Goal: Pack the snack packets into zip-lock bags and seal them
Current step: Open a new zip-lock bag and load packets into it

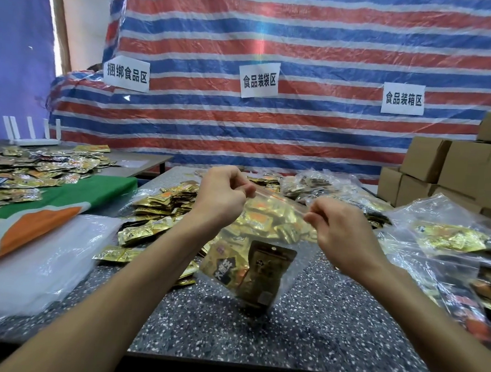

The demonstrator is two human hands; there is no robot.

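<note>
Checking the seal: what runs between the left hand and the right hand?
Head view: the red-lined top edge of the zip-lock bag, pinched at its ends by the left hand and the right hand.

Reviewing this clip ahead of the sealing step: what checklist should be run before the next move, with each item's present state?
1. Left hand has a grip on the zip strip: ok.
2. Right hand pinches the strip's other end: ok.
3. Snack packets lie below the strip inside the zip-lock bag: ok.
4. Strip pressed shut along its length: cannot tell.
5. Bare table under the bag: ok.
</note>
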